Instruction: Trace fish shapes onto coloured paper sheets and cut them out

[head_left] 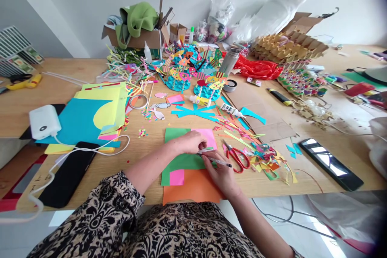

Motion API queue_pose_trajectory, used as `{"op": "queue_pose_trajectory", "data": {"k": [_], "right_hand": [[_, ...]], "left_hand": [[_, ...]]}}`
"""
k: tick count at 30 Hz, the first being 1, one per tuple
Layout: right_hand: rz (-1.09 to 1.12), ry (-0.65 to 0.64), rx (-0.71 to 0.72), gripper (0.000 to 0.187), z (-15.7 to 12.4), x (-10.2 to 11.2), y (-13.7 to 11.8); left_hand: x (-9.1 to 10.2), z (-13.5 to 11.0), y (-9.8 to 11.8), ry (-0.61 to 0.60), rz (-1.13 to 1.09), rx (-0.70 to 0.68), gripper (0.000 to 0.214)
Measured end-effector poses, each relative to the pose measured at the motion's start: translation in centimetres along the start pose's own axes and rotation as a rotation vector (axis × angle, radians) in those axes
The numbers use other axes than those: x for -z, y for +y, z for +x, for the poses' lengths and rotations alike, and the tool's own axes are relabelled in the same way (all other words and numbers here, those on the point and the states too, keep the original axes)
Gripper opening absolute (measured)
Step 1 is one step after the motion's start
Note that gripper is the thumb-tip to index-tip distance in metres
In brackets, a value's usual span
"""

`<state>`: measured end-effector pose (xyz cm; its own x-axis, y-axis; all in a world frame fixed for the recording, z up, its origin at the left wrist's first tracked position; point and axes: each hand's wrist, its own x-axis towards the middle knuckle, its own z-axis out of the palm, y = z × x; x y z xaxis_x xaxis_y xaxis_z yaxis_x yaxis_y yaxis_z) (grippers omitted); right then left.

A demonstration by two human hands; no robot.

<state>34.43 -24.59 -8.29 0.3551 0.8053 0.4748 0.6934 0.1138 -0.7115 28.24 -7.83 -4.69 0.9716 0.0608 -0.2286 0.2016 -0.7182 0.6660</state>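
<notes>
Over a sheet of green paper (184, 160) both hands meet. My left hand (192, 142) is closed with its fingers bent down; at its fingertips is a small light sliver, too small to name. My right hand (220, 173) grips a slim pen (223, 163), its dark end pointing right and its other end near the left fingertips. Pink paper (204, 135) lies partly under the left hand. A small pink piece (177, 177) rests on the green sheet's lower edge, above orange paper (193, 189). Red-handled scissors (237, 157) lie just right of my right hand.
Paper scraps (269, 161) and a phone (331, 165) are on the right. Coloured sheets (87, 113), a white device (45, 121) with a cable and a black phone (68, 175) are left. Glue bottles (200, 101), paper fish decorations (181, 70) and a steel flask (229, 62) stand behind.
</notes>
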Motion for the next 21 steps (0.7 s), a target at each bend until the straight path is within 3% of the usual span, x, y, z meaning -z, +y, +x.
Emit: {"op": "queue_pose_trajectory", "data": {"k": [21], "right_hand": [[-0.053, -0.030, 0.004, 0.008, -0.20, 0.33, 0.29]], "left_hand": [[0.28, -0.50, 0.58, 0.018, 0.071, -0.036, 0.024]]}}
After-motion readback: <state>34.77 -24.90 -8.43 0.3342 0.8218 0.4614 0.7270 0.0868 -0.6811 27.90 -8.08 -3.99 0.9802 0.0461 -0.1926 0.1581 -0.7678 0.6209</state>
